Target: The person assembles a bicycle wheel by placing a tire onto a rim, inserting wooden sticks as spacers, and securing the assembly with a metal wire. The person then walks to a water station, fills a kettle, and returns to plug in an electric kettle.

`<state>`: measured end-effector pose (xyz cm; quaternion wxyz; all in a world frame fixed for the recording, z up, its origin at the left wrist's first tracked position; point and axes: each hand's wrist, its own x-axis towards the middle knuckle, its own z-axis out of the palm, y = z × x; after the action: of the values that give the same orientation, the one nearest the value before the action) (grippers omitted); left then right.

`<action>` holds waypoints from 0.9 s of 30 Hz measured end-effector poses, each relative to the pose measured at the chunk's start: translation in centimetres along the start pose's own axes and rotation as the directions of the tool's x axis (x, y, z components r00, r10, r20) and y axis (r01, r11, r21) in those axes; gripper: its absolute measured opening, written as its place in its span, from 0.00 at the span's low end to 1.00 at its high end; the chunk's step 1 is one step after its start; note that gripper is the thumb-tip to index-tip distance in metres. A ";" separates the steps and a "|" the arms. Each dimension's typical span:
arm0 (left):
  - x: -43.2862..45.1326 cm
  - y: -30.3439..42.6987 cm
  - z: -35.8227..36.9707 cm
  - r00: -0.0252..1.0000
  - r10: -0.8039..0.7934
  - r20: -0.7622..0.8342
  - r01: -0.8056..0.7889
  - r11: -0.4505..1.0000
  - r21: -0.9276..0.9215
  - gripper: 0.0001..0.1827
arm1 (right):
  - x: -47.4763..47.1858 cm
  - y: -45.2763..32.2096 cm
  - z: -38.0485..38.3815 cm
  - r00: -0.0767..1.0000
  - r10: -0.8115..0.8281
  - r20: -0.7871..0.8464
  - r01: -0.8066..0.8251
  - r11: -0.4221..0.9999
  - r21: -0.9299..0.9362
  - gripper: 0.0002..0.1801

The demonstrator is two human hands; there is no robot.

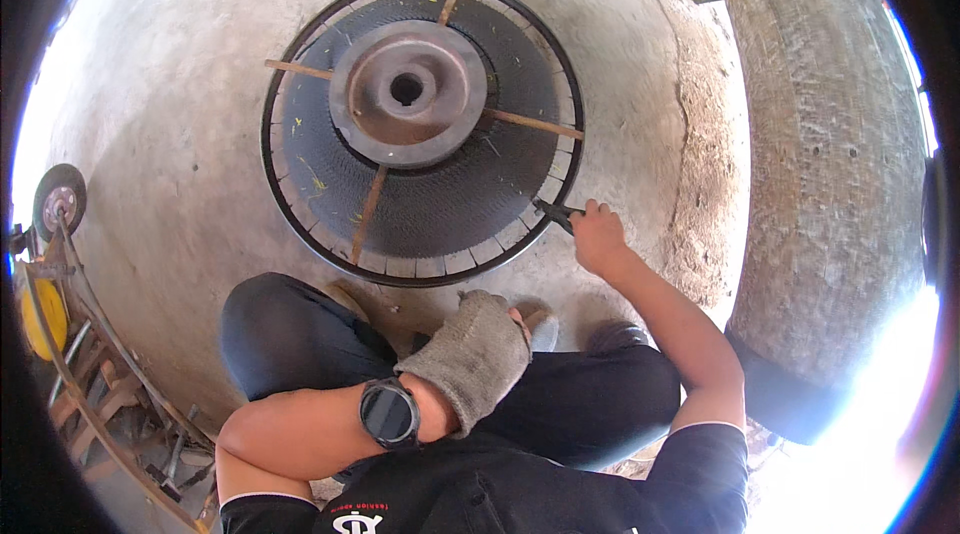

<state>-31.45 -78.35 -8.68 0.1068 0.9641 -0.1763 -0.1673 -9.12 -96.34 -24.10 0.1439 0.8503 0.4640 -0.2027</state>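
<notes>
My right hand [598,235] grips a dark, plier-like hand tool [556,215]. The tool's tip is at the lower right of a ring of pale segments [431,266] around a large round disc [457,215]. A dark outer rim [571,177] encircles that ring. At the disc's middle sits a cast-metal hub [352,102] with a keyed bore. Several rusty flat strips [369,215] radiate from under the hub to the rim. My left hand [480,350], wrapped in a grey knit covering, rests over my lap; its fingers are mostly hidden.
The disc lies on a concrete floor [165,159]. A large, worn cylindrical body [832,159] stands close on my right. To the left is a metal frame [97,414] with a small wheel [60,202] and a yellow round part [45,316]. Cracked, rough ground [709,181] runs between disc and cylinder.
</notes>
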 end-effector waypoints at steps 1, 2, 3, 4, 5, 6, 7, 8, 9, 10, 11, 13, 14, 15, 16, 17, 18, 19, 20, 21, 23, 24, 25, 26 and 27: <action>-0.1 0.3 -0.8 1.000 -0.004 -0.019 0.004 1.000 0.013 0.13 | 0.2 0.7 -0.7 0.999 -0.040 -0.005 0.040 0.999 -0.024 0.13; -0.3 0.5 -1.1 0.999 -0.008 -0.040 0.009 1.000 0.024 0.13 | -0.6 1.5 -1.3 0.998 -0.054 0.025 0.055 0.997 -0.047 0.12; -0.5 0.7 -0.5 0.997 -0.017 -0.076 0.014 0.999 -0.047 0.13 | -1.3 1.6 -2.6 0.997 -0.031 0.075 0.029 0.999 0.032 0.12; -0.7 1.0 0.4 0.994 -0.030 -0.110 0.017 0.993 -0.120 0.13 | -2.0 1.4 -4.1 0.991 -0.015 0.130 0.001 0.994 0.111 0.13; -0.8 1.2 1.3 0.989 -0.044 -0.144 0.016 0.981 -0.192 0.13 | -2.3 1.2 -5.7 0.982 -0.003 0.188 -0.033 0.982 0.186 0.13; -0.8 1.3 0.7 0.992 -0.060 -0.114 0.034 0.976 -0.213 0.12 | -2.6 0.9 -6.8 0.999 -0.017 0.051 0.007 0.982 0.191 0.12; -0.9 1.1 0.1 0.993 -0.079 -0.090 0.059 0.976 -0.210 0.12 | -2.8 -0.3 -7.6 0.996 -0.030 -0.087 0.047 0.979 0.200 0.12; -0.9 0.8 -0.6 0.993 -0.098 -0.064 0.083 0.975 -0.206 0.12 | -2.8 -1.4 -8.3 0.974 -0.041 -0.223 0.088 0.975 0.206 0.12; -0.8 0.5 -1.0 0.994 -0.099 -0.048 0.088 0.976 -0.197 0.11 | -2.8 -2.1 -9.4 0.954 -0.064 -0.294 0.103 0.987 0.120 0.11; -0.7 0.1 -0.6 0.992 -0.079 -0.100 0.060 0.982 -0.179 0.12 | -1.7 -3.1 -10.6 0.924 -0.099 -0.370 0.123 0.992 0.042 0.10; -0.6 -0.1 -0.4 0.989 -0.061 -0.135 0.036 0.983 -0.180 0.12 | -0.7 -3.9 -11.8 0.887 -0.137 -0.441 0.135 0.990 -0.036 0.09; -0.3 -0.6 0.6 0.977 -0.025 -0.210 -0.016 0.982 -0.191 0.12 | 1.1 -5.2 -13.6 0.856 -0.190 -0.480 0.122 0.978 -0.168 0.09; -0.2 -0.5 1.1 0.979 -0.010 -0.205 -0.025 0.986 -0.167 0.13 | 2.0 -5.7 -14.1 0.839 -0.221 -0.497 0.117 0.966 -0.231 0.09; -0.2 -0.1 0.9 0.982 0.006 -0.188 -0.028 0.993 -0.117 0.13 | 2.7 -5.9 -14.4 0.854 -0.220 -0.472 0.097 0.958 -0.270 0.09; -0.5 0.3 0.5 0.985 0.019 -0.172 -0.031 0.997 -0.067 0.13 | 3.4 -6.1 -14.5 0.868 -0.219 -0.446 0.080 0.948 -0.309 0.10; -0.7 0.6 0.3 0.988 0.030 -0.155 -0.033 0.999 -0.017 0.13 | 3.8 -6.3 -14.5 0.881 -0.218 -0.419 0.065 0.935 -0.350 0.10; -0.9 1.0 0.2 0.986 0.022 -0.167 -0.032 0.998 -0.055 0.14 | 4.1 -6.3 -14.4 0.888 -0.221 -0.404 0.059 0.925 -0.376 0.11; -1.2 1.2 0.1 0.979 0.030 -0.201 -0.038 0.999 -0.037 0.14 | 4.5 -6.3 -14.1 0.893 -0.224 -0.389 0.054 0.914 -0.402 0.11; -1.7 1.4 -0.1 0.972 0.038 -0.234 -0.044 0.999 -0.018 0.15 | 4.8 -6.2 -14.0 0.899 -0.226 -0.374 0.049 0.902 -0.428 0.12; -2.3 1.4 -0.6 0.964 0.048 -0.262 -0.050 0.999 0.001 0.15 | 4.9 -6.2 -13.9 0.895 -0.225 -0.386 0.046 0.905 -0.422 0.12; -2.7 1.3 -1.0 0.965 0.052 -0.255 -0.053 0.999 0.002 0.16 | 4.9 -6.1 -13.7 0.886 -0.219 -0.409 0.037 0.912 -0.409 0.13; -2.7 1.4 -0.6 0.968 0.036 -0.247 -0.040 0.999 -0.014 0.16 | 5.0 -6.3 -13.6 0.889 -0.215 -0.405 0.031 0.909 -0.416 0.13; -2.7 1.5 -0.4 0.971 0.021 -0.239 -0.029 0.999 -0.030 0.16 | 5.1 -6.4 -13.5 0.892 -0.210 -0.402 0.023 0.907 -0.421 0.13; -2.8 1.5 -0.2 0.974 0.025 -0.224 -0.029 1.000 -0.013 0.16 | 5.1 -6.5 -13.4 0.895 -0.202 -0.398 0.015 0.904 -0.426 0.13; -2.9 1.4 -0.1 0.978 0.030 -0.208 -0.029 1.000 0.006 0.16 | 5.1 -6.6 -13.5 0.897 -0.197 -0.396 0.013 0.907 -0.421 0.13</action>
<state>-34.39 -78.49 -7.35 0.1257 0.9738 -0.1787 -0.0635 -9.39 -83.27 -15.08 0.2008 0.7979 0.5623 0.0829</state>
